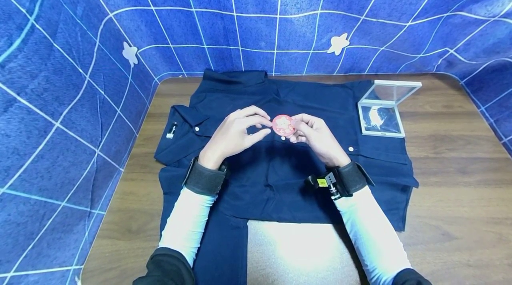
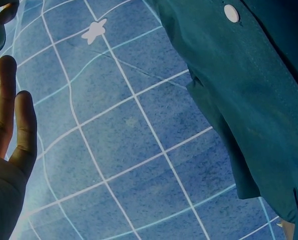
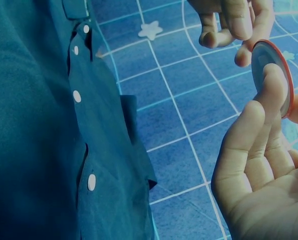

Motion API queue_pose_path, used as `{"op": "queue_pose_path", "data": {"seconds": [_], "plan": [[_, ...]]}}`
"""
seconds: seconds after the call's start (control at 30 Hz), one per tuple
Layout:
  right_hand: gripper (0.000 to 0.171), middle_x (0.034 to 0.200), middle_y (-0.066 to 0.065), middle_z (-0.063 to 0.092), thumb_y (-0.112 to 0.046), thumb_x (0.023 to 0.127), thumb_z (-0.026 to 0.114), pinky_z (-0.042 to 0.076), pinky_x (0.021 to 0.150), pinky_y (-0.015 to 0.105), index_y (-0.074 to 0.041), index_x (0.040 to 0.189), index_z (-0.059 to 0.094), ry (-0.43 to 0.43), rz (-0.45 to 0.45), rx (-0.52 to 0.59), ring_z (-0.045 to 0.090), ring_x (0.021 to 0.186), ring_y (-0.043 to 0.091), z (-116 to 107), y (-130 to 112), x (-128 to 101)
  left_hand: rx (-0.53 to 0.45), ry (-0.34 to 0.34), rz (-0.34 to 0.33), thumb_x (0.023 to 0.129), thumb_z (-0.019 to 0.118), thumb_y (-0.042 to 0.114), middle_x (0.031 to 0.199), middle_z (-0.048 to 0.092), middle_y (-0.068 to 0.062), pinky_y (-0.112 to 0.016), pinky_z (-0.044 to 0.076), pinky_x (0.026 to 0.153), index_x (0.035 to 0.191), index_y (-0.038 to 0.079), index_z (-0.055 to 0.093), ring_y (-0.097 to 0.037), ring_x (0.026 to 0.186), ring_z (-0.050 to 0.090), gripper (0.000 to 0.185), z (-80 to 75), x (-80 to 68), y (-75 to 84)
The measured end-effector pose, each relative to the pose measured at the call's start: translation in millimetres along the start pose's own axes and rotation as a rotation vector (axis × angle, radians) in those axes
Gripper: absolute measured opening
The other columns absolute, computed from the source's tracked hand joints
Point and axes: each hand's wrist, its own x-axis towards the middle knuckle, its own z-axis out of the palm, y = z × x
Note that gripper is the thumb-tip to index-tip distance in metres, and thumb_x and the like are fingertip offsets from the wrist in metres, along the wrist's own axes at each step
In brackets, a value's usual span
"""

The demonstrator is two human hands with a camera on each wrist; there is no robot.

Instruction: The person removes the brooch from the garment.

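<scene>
We see a small round pink badge with a red rim and a cartoon figure (image 1: 283,125) held up just above the middle of the table, over the chest of a dark navy button-up shirt (image 1: 280,174) that lies spread flat. Our right hand (image 1: 318,138) grips the badge from its 3 o'clock side, fingers behind the disc and thumb at its edge; in the right wrist view the plain back of the badge (image 3: 271,70) rests against those fingertips. Our left hand (image 1: 234,134) comes in from 9 o'clock, and its thumb and forefinger pinch the badge's left rim while the other fingers stay loosely extended; in the left wrist view two of those fingers (image 2: 8,120) stand nearly straight. Both forearms wear white sleeves with black wrist straps (image 1: 204,178). The shirt has small white buttons (image 1: 351,148) and a collar toward 12 o'clock, and its lower part hangs over the table's near edge at 6 o'clock. At about 2 o'clock from the badge, well apart from the hands, an open clear plastic square case (image 1: 382,111) sits on the brown wooden table (image 1: 452,178), just beside the shirt's sleeve. A blue cloth with white grid lines and pale stars (image 1: 60,76) rises round the table from 9 through 12 to 3 o'clock.
</scene>
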Motion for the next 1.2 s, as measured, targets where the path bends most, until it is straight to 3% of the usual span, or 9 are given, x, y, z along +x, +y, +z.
{"op": "queue_pose_path", "data": {"seconds": [0.4, 0.7, 0.9, 1.2], "plan": [[0.016, 0.077, -0.006, 0.067, -0.010, 0.101, 0.046, 0.054, 0.070, 0.018, -0.002, 0.107, 0.059, 0.019, 0.005, -0.009, 0.062, 0.065, 0.005, -1.6, -2.0, -2.2, -0.017, -0.005, -0.031, 0.088, 0.074, 0.018, 0.104, 0.069, -0.004, -0.031, 0.053, 0.075, 0.099, 0.010, 0.076, -0.015, 0.084, 0.065, 0.014, -1.8, 0.8, -1.3], [0.020, 0.078, -0.007, 0.066, -0.012, 0.101, 0.047, 0.055, 0.072, 0.019, 0.001, 0.112, 0.058, 0.033, -0.001, -0.058, 0.063, 0.067, 0.005, -3.7, -0.8, 0.3, -0.068, -0.008, -0.059, 0.088, 0.073, 0.017, 0.104, 0.069, -0.003, -0.028, 0.053, 0.068, 0.100, 0.011, 0.076, -0.015, 0.084, 0.065, 0.014, -2.9, -0.4, -1.1], [0.019, 0.078, -0.007, 0.065, -0.012, 0.101, 0.048, 0.054, 0.070, 0.018, 0.000, 0.111, 0.058, 0.078, 0.011, -0.079, 0.063, 0.067, 0.005, -25.8, -3.3, -4.4, -0.083, -0.037, -0.089, 0.090, 0.072, 0.019, 0.105, 0.068, -0.001, -0.029, 0.054, 0.069, 0.101, 0.013, 0.075, -0.014, 0.086, 0.065, 0.013, 2.6, 5.1, 2.9], [0.011, 0.079, -0.008, 0.066, -0.012, 0.102, 0.048, 0.054, 0.070, 0.017, -0.010, 0.104, 0.059, 0.139, -0.004, -0.049, 0.062, 0.067, 0.003, -77.9, -2.6, -22.3, -0.110, -0.170, -0.078, 0.093, 0.067, 0.024, 0.104, 0.070, -0.002, -0.030, 0.054, 0.077, 0.105, 0.014, 0.074, -0.017, 0.089, 0.067, 0.017, 31.1, 36.0, 17.9]]}}
